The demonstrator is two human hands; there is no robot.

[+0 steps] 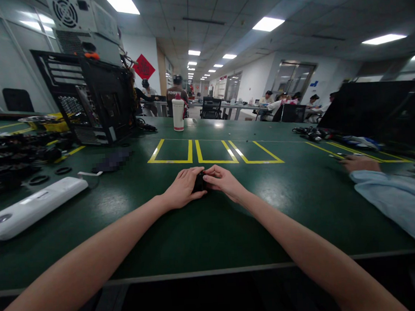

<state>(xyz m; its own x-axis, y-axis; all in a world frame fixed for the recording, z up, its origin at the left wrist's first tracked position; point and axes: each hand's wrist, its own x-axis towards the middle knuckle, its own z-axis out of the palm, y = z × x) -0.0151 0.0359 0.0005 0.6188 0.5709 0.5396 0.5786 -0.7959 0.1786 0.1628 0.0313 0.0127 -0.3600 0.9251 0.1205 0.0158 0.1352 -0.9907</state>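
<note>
A small black object (199, 181) is at the middle of the green table (213, 235), just in front of the yellow tape outlines. My left hand (184, 187) is wrapped round its left side, fingers over the top and thumb low in front. From the right, my right hand (223, 180) has thumb and fingertips pinched against the same object. Most of it is hidden behind my fingers, so its kind cannot be made out.
Yellow tape outlines (218, 162) lie ahead. A white power strip (36, 205), black rings and dark parts are on the left. Behind them stands a black computer case (100, 101). A white tumbler (178, 114) stands at the back. At right, a co-worker's hand (361, 163) rests near tools.
</note>
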